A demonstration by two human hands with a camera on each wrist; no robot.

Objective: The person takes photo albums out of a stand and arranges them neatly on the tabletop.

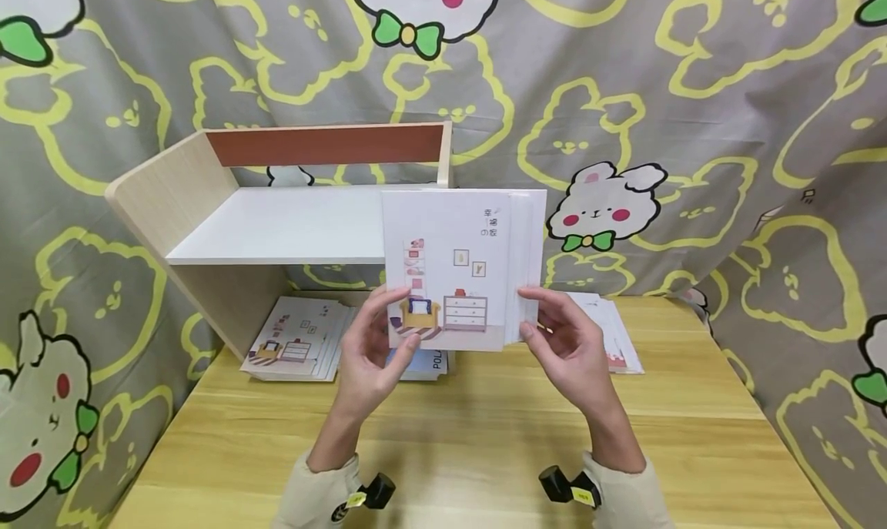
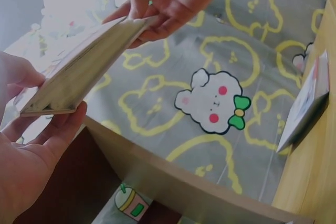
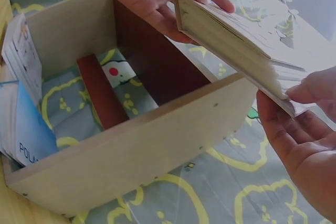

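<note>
Both hands hold up a thick white book (image 1: 450, 244) in the head view. Its cover shows a yellow armchair, a chest of drawers and small framed pictures, and its layers are fanned out along the right side. My left hand (image 1: 370, 356) pinches the lower left edge, thumb on the front and fingers behind. At the lower right edge, my right hand (image 1: 571, 344) pinches the book the same way. The left wrist view shows the page block (image 2: 89, 66) edge-on between the two hands. From the right wrist, the book (image 3: 236, 45) appears tilted, its pages slightly parted near the right thumb.
A wooden desktop shelf (image 1: 277, 221) with a white board stands at the back left of the table (image 1: 478, 444). Beneath the board are a similar white book (image 1: 291, 336) and a blue item (image 1: 419, 367) lettered "POLA". Another white book (image 1: 620, 336) lies at right. A patterned curtain (image 1: 624, 128) hangs behind.
</note>
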